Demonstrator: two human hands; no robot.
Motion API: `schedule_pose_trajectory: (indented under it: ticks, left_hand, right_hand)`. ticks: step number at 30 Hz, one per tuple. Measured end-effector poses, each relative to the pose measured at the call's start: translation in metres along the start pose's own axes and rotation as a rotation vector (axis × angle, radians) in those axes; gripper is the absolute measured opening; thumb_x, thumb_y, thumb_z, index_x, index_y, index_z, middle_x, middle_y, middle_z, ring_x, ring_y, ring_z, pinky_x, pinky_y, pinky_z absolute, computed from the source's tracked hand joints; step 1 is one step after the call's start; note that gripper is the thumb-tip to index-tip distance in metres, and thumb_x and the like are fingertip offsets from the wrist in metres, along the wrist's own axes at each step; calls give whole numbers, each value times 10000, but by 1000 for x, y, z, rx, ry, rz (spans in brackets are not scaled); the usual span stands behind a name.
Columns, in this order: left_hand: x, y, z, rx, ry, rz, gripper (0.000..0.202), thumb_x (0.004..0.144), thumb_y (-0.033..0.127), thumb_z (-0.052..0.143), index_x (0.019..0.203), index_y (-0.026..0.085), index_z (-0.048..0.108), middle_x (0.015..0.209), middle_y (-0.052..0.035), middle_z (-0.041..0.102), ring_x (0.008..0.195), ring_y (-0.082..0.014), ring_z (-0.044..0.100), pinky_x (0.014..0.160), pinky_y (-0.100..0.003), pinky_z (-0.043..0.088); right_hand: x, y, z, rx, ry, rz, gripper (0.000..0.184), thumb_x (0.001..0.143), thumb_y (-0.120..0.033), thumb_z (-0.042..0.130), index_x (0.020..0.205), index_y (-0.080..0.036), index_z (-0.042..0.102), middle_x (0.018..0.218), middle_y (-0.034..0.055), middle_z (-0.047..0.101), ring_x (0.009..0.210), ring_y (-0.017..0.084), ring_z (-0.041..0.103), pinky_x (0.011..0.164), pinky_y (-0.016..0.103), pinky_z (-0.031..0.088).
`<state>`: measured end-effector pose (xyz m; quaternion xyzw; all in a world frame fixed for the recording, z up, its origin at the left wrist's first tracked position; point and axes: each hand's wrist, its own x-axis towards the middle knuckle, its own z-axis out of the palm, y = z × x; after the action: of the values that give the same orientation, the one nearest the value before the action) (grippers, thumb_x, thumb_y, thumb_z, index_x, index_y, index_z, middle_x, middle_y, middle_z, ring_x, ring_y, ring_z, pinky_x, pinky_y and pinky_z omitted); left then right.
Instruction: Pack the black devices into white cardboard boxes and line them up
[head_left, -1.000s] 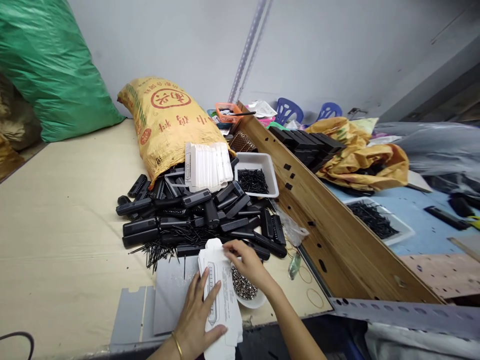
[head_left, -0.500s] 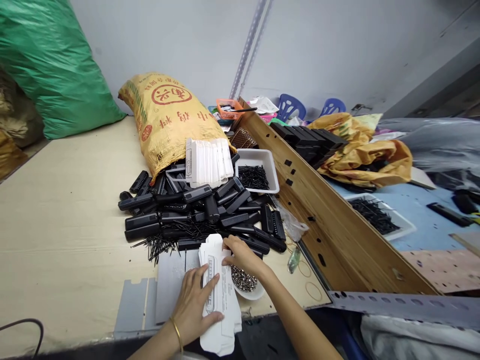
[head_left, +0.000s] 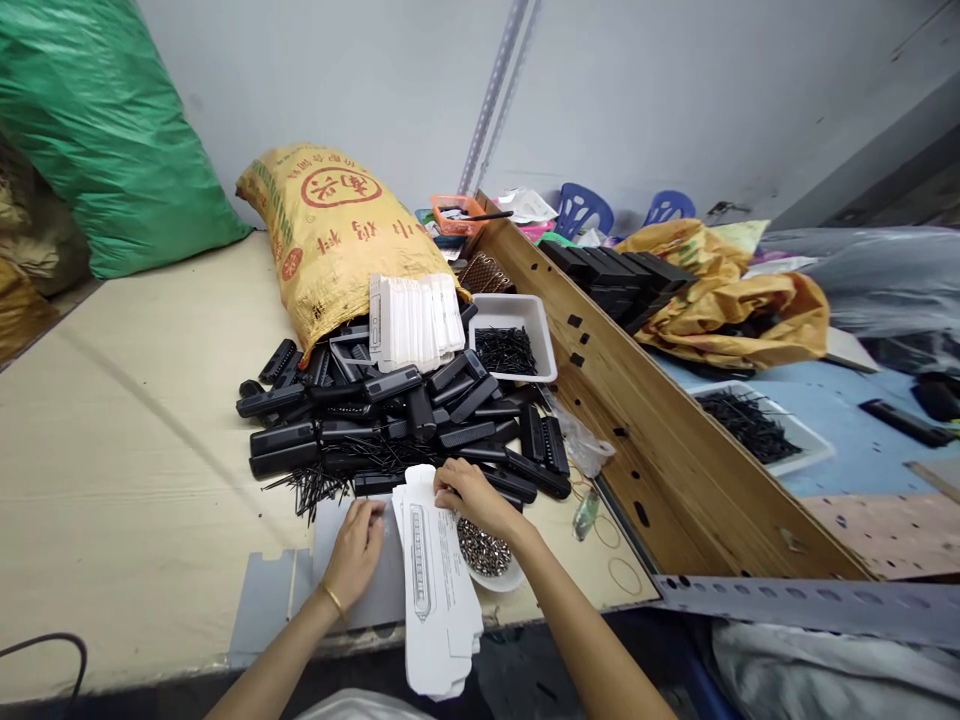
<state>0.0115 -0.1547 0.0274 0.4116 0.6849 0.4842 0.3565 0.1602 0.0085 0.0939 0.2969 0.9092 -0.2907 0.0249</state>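
A stack of flat white cardboard boxes, printed with a drawing of a long device, lies over the table's front edge. My right hand pinches the stack's upper right edge. To the left of the stack, apart from it, my left hand is over a grey sheet, its fingers curled together and nothing visible in them. A white bowl of small metal pieces is partly covered by my right wrist and the stack. Just beyond lies a heap of black plastic device housings with thin black sticks among them.
A yellow sack leans behind the heap, with more white boxes before it. A white tray of black sticks stands by the wooden divider. A green sack is at the far left.
My left hand has let go of the flat boxes and moved left, its fingers now curled. My right hand stays at the stack's upper edge, shifted slightly left.
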Motion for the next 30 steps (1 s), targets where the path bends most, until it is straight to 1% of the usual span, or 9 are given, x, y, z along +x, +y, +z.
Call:
schedule_pose_trajectory:
  ticks: [4,8,11,13,17,21,26,28,30]
  left_hand:
    - [14,0,-2,-43,-17,12,284,847,312,404,1077,201,529,1106,-99,524,1024,-209,513,881,-358,422]
    - [-4,8,8,-43,-136,-20,418,762,307,562,1162,211,486,1020,-80,540,858,-191,546,760,-328,473]
    - [-20,13,22,29,-162,-37,714,691,235,627,1333,232,316,1119,-86,453,956,-205,501,867,-360,437]
    - [-24,16,29,65,-152,-42,754,703,213,600,1370,231,250,1148,-87,399,1038,-217,459,950,-380,382]
    - [-25,19,31,87,-157,-71,758,723,205,561,1388,243,199,1140,-79,344,1066,-223,441,964,-380,372]
    - [-27,16,33,89,-182,-77,679,762,201,508,1377,245,225,1129,-76,325,1077,-221,440,952,-375,385]
    - [-28,17,37,166,-175,-47,661,772,207,489,1385,212,242,1124,-87,324,1066,-219,450,934,-358,400]
    - [-26,21,37,211,-168,-39,650,768,213,495,1378,192,272,1126,-95,329,1081,-224,442,948,-359,389]
    - [-24,25,34,246,-167,-36,644,756,230,521,1363,186,312,1137,-100,334,1107,-234,425,968,-367,372]
  right_hand:
    - [0,0,2,14,3,-6,111,733,-90,552,771,-194,554,840,21,548,858,185,483,775,301,347]
    - [-12,4,7,136,146,-14,161,754,-131,545,895,-205,525,917,26,547,869,175,504,773,289,387]
    - [-25,9,7,239,288,30,93,810,-211,493,900,-207,517,868,21,562,797,164,533,729,279,413]
    - [-35,14,6,223,337,96,83,831,-240,449,855,-206,521,819,21,578,750,167,547,696,283,417]
    - [-56,23,8,90,314,257,123,825,-236,410,778,-209,520,810,39,607,753,199,570,655,303,409]
    - [-68,31,21,79,277,286,121,824,-234,410,791,-214,525,834,49,606,794,216,580,642,305,432]
    - [-35,20,23,91,544,148,151,864,-264,422,939,-203,537,951,79,589,945,228,539,825,372,444]
    - [-8,7,19,58,584,121,192,852,-295,475,1011,-206,535,994,85,574,973,238,526,849,391,449]
    - [22,-4,14,-15,591,127,362,794,-296,575,1140,-222,498,1106,99,530,1030,262,499,843,409,466]
